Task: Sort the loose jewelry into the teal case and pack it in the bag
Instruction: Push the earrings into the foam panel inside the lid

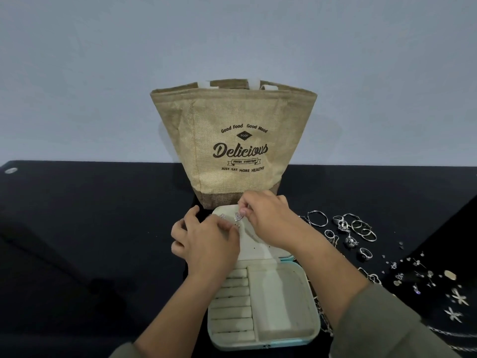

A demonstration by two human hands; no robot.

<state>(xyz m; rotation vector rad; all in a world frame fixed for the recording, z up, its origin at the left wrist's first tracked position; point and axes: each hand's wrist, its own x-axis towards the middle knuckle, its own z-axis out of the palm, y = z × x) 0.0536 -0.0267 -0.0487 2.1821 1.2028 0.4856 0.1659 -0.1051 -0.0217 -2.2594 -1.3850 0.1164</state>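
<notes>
While the right hand pinches a small silver piece at the lid, the left hand grips the teal case by its lid's left edge.
Two patterned earrings sit on the open lid; the ring rolls and near compartment look empty. Sorting seems barely begun: most loose jewelry lies on the table at right, and the bag stands just beyond, its inside hidden.

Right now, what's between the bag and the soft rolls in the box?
In the head view, the case's open lid lies there, two earrings on it; the left hand holds it and the right hand pinches one earring.
</notes>
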